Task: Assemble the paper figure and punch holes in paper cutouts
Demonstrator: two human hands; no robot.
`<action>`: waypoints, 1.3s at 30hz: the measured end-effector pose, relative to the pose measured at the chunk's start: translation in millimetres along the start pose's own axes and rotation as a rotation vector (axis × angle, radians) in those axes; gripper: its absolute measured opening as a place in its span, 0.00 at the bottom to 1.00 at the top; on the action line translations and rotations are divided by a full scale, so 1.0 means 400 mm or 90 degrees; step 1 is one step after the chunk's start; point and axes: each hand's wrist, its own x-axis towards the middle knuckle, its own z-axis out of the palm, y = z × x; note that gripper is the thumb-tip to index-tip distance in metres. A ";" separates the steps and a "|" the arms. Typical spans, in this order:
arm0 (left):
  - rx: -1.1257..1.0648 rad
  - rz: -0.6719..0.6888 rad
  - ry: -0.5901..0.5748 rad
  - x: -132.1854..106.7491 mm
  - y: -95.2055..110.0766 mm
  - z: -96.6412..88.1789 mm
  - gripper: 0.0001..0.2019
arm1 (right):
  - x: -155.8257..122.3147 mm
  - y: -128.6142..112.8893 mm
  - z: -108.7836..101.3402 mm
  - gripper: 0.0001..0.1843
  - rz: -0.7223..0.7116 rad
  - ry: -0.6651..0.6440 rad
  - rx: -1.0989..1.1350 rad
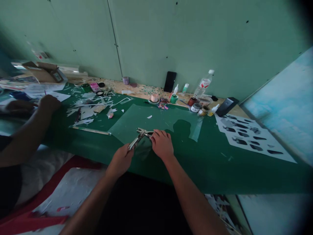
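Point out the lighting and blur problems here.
Head view: dim overall, right corners fading to black; head view: dark patch, shadow or reflection, over the clear sheet; head view: metal tool glinting; head view: co-worker's hand looks soft.

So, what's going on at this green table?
A person has both hands on a silver pliers-like tool: the left hand grips one handle and the right hand holds the other side. They are near the front edge of the green table, by a clear sheet lying flat. To the left, a second person's hand is over some papers; what it is doing is hard to tell.
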 end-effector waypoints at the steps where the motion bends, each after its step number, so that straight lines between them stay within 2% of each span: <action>1: 0.012 0.001 0.005 0.001 -0.004 0.005 0.11 | 0.000 0.000 0.000 0.17 0.000 0.001 0.000; 7: 0.011 0.000 -0.038 0.016 -0.020 0.027 0.12 | 0.000 -0.001 -0.004 0.16 0.001 0.002 0.002; 12: -0.048 0.022 -0.067 -0.001 0.010 0.018 0.16 | 0.000 -0.005 -0.004 0.17 0.007 0.002 0.000; 15: -0.160 -0.005 -0.130 -0.012 0.024 0.024 0.22 | 0.001 -0.006 -0.006 0.17 0.007 0.003 -0.002; 17: -0.193 -0.044 -0.179 -0.013 0.025 0.034 0.21 | 0.001 -0.007 -0.008 0.17 0.005 0.002 -0.004; 19: -0.143 -0.055 -0.198 -0.010 0.018 0.045 0.15 | 0.001 -0.007 -0.009 0.16 0.004 0.002 -0.006; 22: -0.030 -0.021 -0.187 -0.002 0.006 0.057 0.09 | 0.000 -0.008 -0.010 0.16 0.004 0.001 -0.007; 25: 0.029 0.016 -0.160 0.001 -0.003 0.062 0.08 | 0.000 -0.009 -0.010 0.17 0.005 0.000 -0.008; 29: 0.099 0.047 -0.162 -0.003 -0.002 0.062 0.09 | 0.000 -0.009 -0.011 0.16 0.002 -0.006 -0.008; 35: 0.205 0.033 -0.132 -0.015 0.013 0.074 0.03 | -0.002 -0.007 -0.010 0.16 0.001 -0.010 -0.008; 39: 0.219 0.016 -0.096 -0.003 0.007 0.081 0.02 | -0.003 -0.006 -0.006 0.17 0.003 -0.011 -0.006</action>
